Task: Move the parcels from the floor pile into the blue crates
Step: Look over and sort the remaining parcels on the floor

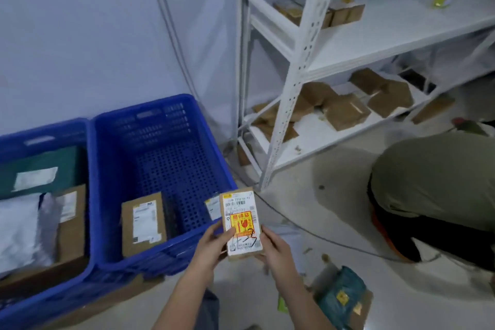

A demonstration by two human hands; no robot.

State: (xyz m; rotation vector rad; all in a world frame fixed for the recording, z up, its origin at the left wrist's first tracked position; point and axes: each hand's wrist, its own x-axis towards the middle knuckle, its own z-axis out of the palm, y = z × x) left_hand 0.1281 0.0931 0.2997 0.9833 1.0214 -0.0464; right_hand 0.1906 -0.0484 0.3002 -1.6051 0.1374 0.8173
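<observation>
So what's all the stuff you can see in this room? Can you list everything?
Blue plastic crates: two, blue, side by side on the floor at left.
Small brown cardboard parcel with red-and-yellow sticker: one, held up beside the right crate.
Brown cardboard box with white label: one, inside the right crate.
Parcels in the left crate: several, green, white, brown.
White metal shelving rack: one, at right.
Brown parcels on the shelves: many, scattered.
Green wrapped parcel: one, on the floor.
Crouching person in olive top: one, at right.
Left hand: grips the small parcel's left edge.
Right hand: grips its right edge.
</observation>
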